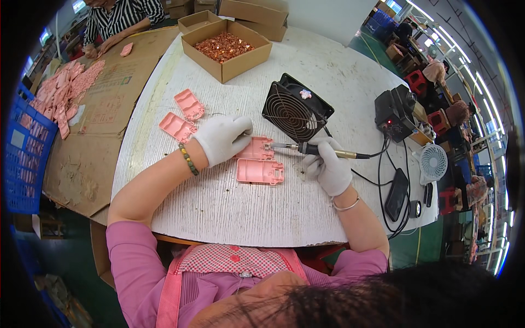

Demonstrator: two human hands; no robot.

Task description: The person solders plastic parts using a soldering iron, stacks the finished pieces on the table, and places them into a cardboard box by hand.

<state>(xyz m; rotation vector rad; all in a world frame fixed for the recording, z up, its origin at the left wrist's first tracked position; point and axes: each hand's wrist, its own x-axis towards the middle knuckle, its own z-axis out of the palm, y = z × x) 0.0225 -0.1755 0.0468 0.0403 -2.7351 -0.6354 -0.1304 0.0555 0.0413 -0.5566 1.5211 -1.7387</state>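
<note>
- Mid-desk (229, 213), the left hand (221, 138) is closed down on a pink plastic case (256, 148), pinning its left end.
- Right hand (328, 167) grips a soldering iron (311, 148); it lies left-right, tip pointing left, touching the case's right edge.
- Second pink case (261, 171) sits just nearer, long axis left-right.
- Black fan (296, 107) just beyond.

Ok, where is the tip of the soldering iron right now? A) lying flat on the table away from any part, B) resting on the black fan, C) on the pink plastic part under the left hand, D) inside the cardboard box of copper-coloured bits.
C: the right hand holds the soldering iron, and its tip meets the pink plastic part that the left hand presses down.
</note>
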